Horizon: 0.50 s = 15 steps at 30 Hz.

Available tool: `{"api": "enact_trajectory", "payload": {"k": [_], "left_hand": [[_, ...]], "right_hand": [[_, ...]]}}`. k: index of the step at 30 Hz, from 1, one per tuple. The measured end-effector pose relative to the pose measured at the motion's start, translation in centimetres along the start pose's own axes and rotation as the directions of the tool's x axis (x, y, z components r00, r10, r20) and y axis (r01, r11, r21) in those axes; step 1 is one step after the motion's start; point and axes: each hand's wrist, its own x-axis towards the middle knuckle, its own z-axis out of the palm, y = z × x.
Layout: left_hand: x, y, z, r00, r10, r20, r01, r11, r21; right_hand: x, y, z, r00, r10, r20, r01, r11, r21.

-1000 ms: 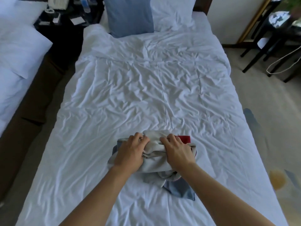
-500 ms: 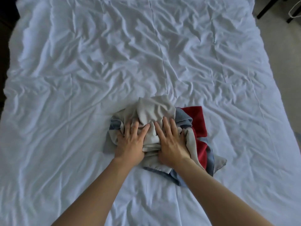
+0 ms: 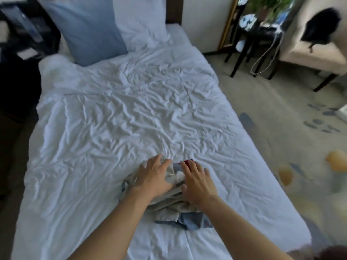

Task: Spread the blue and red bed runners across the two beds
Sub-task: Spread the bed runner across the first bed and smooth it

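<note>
Flat, left hand [image 3: 153, 176] and right hand [image 3: 197, 182] press bunched runners [image 3: 174, 207] (no writing legible).

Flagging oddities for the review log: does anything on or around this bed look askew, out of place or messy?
The bed runners lie bunched in a crumpled heap near the foot of the bed, not spread; the left hand and right hand rest flat on them. The white cover is heavily wrinkled. A white cable dangles from the dark side table.

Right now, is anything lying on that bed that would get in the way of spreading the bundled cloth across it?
Nothing visible does. Both hands, left and right, rest flat on the bundled runners. The white duvet is wrinkled but bare; the blue pillow stands at the head end.
</note>
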Motion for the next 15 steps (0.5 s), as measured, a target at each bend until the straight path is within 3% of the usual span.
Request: {"api": "enact_trajectory", "payload": {"k": [8,15], "left_hand": [[-0.9,16.9,-2.2,0.953,0.289,0.095,-0.291,0.957,0.006],[-4.8,37.1,4.4,0.765,0.591,0.254,-0.626,0.776,0.078]], "right_hand": [[-13.6,11.2,-5.7,0.943,0.324,-0.071,-0.315,0.942,0.118],[-32.8,23.3,-5.2,0.737,0.665,-0.120,-0.639,0.743,0.197]]}}
